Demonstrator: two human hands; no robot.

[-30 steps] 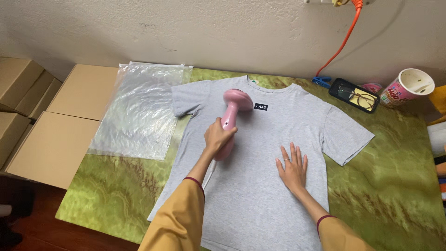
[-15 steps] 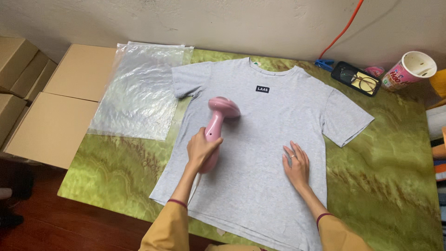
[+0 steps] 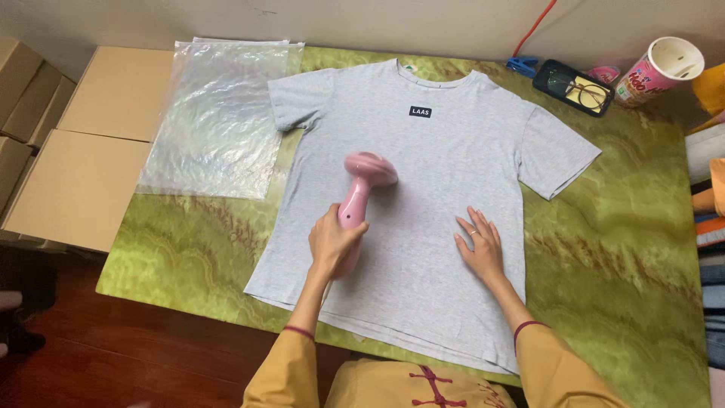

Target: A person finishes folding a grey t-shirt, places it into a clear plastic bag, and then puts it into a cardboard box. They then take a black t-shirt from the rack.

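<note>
A grey T-shirt [image 3: 445, 159] lies flat, front up, on a green marbled table [image 3: 627, 257]. My left hand [image 3: 334, 243] grips the handle of a pink handheld steamer [image 3: 362, 189], whose round head rests on the shirt's left-middle area. My right hand [image 3: 479, 245] lies flat with fingers spread on the shirt's lower right part, pressing the fabric down. Both arms wear yellow sleeves.
A clear plastic bag [image 3: 219, 113] lies left of the shirt, partly over cardboard boxes [image 3: 83, 181]. At the far right stand a paper cup [image 3: 657, 72], a black case with glasses [image 3: 578, 87] and a blue clip [image 3: 521, 66]. An orange cable [image 3: 540, 23] runs up the wall.
My left hand has drawn the pink steamer down the shirt, from near the collar toward its middle. My right hand stays flat on the shirt.
</note>
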